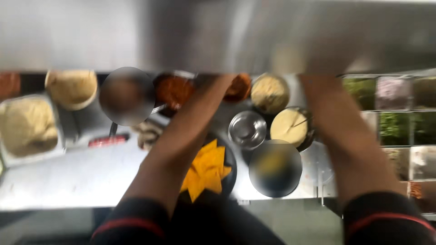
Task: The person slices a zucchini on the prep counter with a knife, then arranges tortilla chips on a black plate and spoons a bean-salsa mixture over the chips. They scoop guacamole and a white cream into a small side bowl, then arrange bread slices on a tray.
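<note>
Bare forearms, black short sleeves (131,222), red band at each cuff

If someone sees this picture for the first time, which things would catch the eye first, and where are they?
Most striking are the bright yellow-orange triangular chips on a dark plate at the centre of the steel counter, partly under the left forearm. Behind them stand round bowls of pale paste and reddish sauce. Both arms reach toward the back; the hands are hidden by blur and a steel shelf.
</note>
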